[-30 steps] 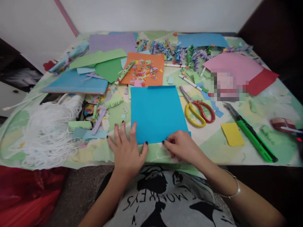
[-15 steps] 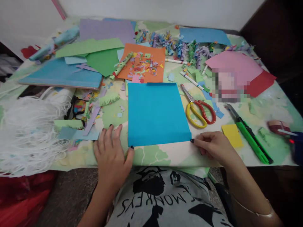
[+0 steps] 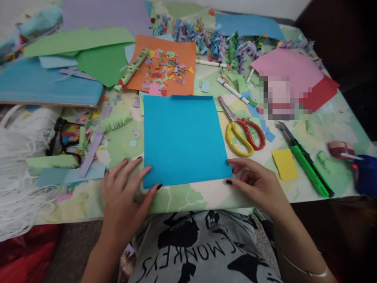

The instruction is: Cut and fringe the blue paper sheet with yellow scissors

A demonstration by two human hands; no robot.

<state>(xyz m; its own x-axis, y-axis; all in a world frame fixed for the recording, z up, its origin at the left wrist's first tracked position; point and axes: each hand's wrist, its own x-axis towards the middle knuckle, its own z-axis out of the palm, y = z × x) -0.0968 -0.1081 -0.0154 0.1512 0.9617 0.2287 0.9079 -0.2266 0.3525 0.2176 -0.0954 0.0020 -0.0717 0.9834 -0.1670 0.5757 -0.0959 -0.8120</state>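
Here's the cream-and-green patterned surface (image 3: 182,196), and on it the bright blue, squarish paper sheet (image 3: 182,137), just right of my left hand (image 3: 122,198), fingers spread, and left of my right hand (image 3: 257,182), thumb and forefinger parted. I'm positioning it, I'd judge; next calls for light, even touch.

Square blue paper sheet (image 3: 182,139) near front edge of green-patterned table cover (image 3: 188,199). Just right of blue sheet: metal scissors (image 3: 235,119) with red and yellow handles; farther right, yellow paper square (image 3: 285,164), then long green plastic cutter (image 3: 308,167). Behind blue sheet: rectangular orange paper sheet (image 3: 188,51), multicoloured paper scraps (image 3: 167,70) on it. Front far left: tangled white string (image 3: 22,200). Behind cutter: pink paper sheet (image 3: 294,65), overlapping red paper sheet (image 3: 323,93).
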